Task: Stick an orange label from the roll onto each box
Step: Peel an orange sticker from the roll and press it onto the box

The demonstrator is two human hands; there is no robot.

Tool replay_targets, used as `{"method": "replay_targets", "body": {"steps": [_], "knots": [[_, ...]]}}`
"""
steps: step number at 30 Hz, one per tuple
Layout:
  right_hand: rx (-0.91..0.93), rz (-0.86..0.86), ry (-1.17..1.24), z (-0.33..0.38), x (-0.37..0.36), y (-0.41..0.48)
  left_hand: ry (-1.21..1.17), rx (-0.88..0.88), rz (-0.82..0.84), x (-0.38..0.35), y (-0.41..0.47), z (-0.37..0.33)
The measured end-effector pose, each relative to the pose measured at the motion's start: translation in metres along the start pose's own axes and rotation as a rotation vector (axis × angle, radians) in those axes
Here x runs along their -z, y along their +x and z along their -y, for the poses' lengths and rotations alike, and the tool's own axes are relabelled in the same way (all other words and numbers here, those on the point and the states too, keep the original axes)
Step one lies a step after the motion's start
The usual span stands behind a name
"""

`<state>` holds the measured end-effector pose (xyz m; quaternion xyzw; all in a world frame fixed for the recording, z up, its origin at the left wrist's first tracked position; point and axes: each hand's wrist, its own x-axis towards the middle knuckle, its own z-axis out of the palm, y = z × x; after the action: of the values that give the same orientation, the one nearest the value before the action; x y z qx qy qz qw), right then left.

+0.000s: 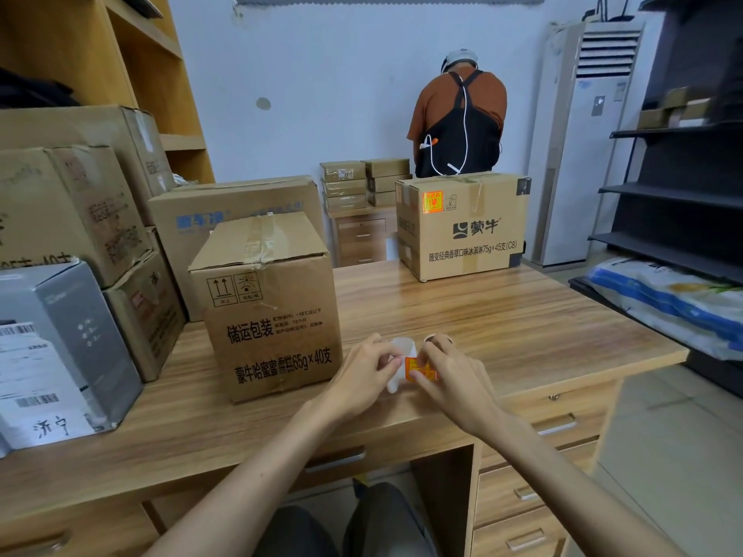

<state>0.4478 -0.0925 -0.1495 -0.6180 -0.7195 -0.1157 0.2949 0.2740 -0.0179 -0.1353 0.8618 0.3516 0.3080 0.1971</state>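
Orange square paper label (420, 369), location? (M.)

Low over the wood-grain desk (522, 315), between both hands, against its white backing strip (396, 369). Left hand (368, 367) pinches the strip; right hand (450, 375) pinches the label's edge. Roll: cannot tell, hidden behind the fingers. (K.)

Advice for the peel? (M.)

Likely best: pull slowly at a shallow angle and touch only one corner of the adhesive. Then press from centre outward on a flat panel of the near brown cardboard carton (273, 315), just left of the hands, avoiding the tape seam. (K.)

Legible print? (M.)

Near carton: "储运包装", "蒙牛哈密蜜雪糕65g×40支"; no orange label seen on it. Far brown carton (462, 231): "蒙牛", "随变经典香草口味冰淇淋75g×45支(C8)", with an orange sticker (433, 201) at the upper left of its front. Grey box (80, 315), left: handwritten "济宁". The held label's own text is too small to read. (K.)
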Motion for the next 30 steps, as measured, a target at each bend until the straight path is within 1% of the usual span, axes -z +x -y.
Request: {"method": "replay_targets", "body": {"steps": [10,16,20,23,25,30], "knots": [[-0.107,-0.007,0.060,0.005,0.002,0.004,-0.059,-0.055,0.098,0.005,-0.004,-0.006],[-0.138,0.003,0.042,0.007,0.006,0.003,-0.089,-0.041,0.096,0.005,-0.003,-0.010],[-0.186,-0.016,0.090,0.007,0.007,0.003,-0.095,-0.011,0.074,0.005,-0.004,-0.013],[-0.289,-0.019,0.224,0.005,0.007,0.003,-0.078,0.011,0.029,0.004,-0.004,-0.012],[-0.318,-0.020,0.292,0.000,0.007,0.002,-0.062,0.033,-0.008,0.003,-0.004,-0.011],[-0.384,-0.032,0.356,-0.012,0.015,-0.005,-0.040,0.087,-0.063,0.003,-0.002,-0.009]]}}
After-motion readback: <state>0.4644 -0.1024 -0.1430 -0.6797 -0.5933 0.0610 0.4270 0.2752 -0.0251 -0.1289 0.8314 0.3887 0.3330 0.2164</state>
